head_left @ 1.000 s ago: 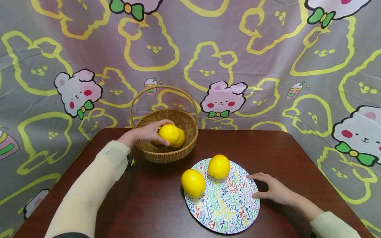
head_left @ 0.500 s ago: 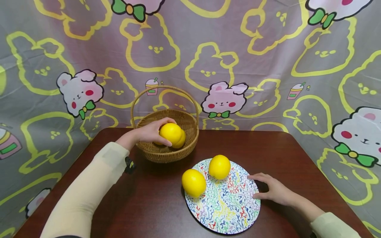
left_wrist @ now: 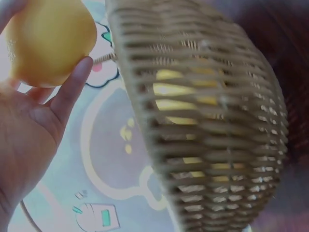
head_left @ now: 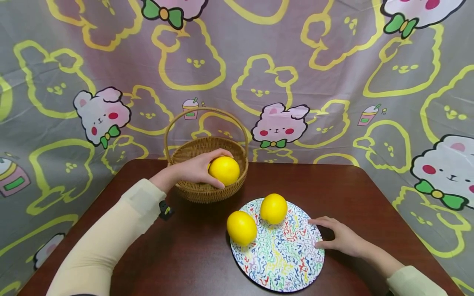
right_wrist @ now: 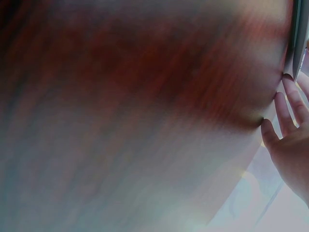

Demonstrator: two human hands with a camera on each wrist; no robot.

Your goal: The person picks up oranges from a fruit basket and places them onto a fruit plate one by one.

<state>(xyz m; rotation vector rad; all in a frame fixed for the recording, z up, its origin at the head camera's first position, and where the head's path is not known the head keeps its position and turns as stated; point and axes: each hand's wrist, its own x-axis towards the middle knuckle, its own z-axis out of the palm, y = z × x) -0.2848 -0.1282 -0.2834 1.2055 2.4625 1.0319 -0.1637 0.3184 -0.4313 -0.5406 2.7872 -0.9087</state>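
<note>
In the head view my left hand (head_left: 194, 167) grips a yellow lemon (head_left: 224, 170), thumb on its near side and fingers over the far side. It is held over the wicker basket (head_left: 207, 195). The left wrist view shows that lemon (left_wrist: 50, 43) raised beside the basket's rim, and more yellow glints through the weave. Two other lemons sit on the round patterned plate (head_left: 281, 255): one lemon (head_left: 242, 228) at its left edge, another lemon (head_left: 273, 209) near the back. My right hand (head_left: 344, 236) touches the plate's right rim with spread, fairly straight fingers.
The basket's tall arched handle (head_left: 207, 109) rises above the held lemon. A dark brown table (head_left: 177, 246) lies beneath everything. Behind it hangs a curtain (head_left: 326, 78) with cartoon rabbits, close to the table's back edge.
My left hand has moved slightly right with the lemon, which now hides the lemon seen behind it in the basket. The right hand, the plate and its lemons stay in place.
</note>
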